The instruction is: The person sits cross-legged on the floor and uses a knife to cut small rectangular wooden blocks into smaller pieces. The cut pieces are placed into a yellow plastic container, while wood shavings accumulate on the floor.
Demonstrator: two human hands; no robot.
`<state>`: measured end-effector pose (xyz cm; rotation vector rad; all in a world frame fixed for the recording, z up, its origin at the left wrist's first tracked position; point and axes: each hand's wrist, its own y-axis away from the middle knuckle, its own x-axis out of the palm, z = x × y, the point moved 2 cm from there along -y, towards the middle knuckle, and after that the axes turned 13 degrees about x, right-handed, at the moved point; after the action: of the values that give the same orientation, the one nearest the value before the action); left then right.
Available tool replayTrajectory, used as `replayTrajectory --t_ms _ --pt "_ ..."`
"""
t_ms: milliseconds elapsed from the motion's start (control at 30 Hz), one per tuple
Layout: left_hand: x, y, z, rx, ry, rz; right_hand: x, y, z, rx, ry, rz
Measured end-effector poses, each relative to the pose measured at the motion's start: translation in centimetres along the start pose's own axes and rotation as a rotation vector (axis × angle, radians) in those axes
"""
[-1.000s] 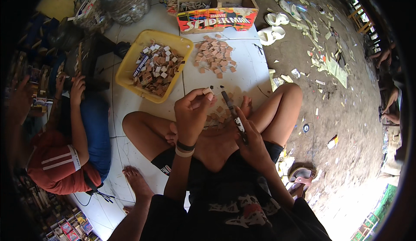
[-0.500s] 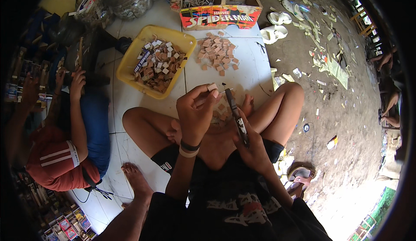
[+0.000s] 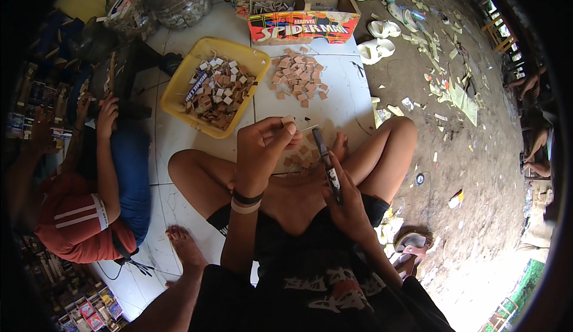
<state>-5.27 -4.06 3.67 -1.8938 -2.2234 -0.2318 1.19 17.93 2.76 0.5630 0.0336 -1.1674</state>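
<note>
White tiled floor [image 3: 179, 135] next to a dirt yard, person sitting cross-legged on it. Left hand [image 3: 262, 147] is raised over the lap, fingers pinched shut on a small tan square piece [image 3: 288, 119]. Right hand [image 3: 346, 198] sits lower and just beside it, closed around a dark utility knife [image 3: 327, 162] whose tip points up toward the piece. More squares fill a yellow tray [image 3: 179, 87] and lie in a loose pile [image 3: 298, 75] ahead.
</note>
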Motion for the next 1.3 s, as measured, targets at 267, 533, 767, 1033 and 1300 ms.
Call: replayTrajectory --t_ms 267,533,767,1033,1300 --pt "0.4 -0.2 -0.2 0.003 -0.023 0.012 -0.1 -0.2 0.5 -0.152 0.030 -0.026" --pt "0.2 0.0 -0.3 -0.003 -0.006 0.019 0.1 -0.4 0.8 -0.178 0.031 -0.027" --pt "0.2 0.0 -0.6 0.028 -0.031 0.003 0.2 -0.4 1.4 -0.177 0.050 -0.041" --pt "-0.5 0.5 -1.2 0.046 -0.061 0.017 0.3 -0.5 1.6 -0.231 0.086 -0.061" --pt "0.6 0.7 0.5 -0.012 0.103 -0.040 0.4 -0.4 1.3 -0.184 0.039 0.019"
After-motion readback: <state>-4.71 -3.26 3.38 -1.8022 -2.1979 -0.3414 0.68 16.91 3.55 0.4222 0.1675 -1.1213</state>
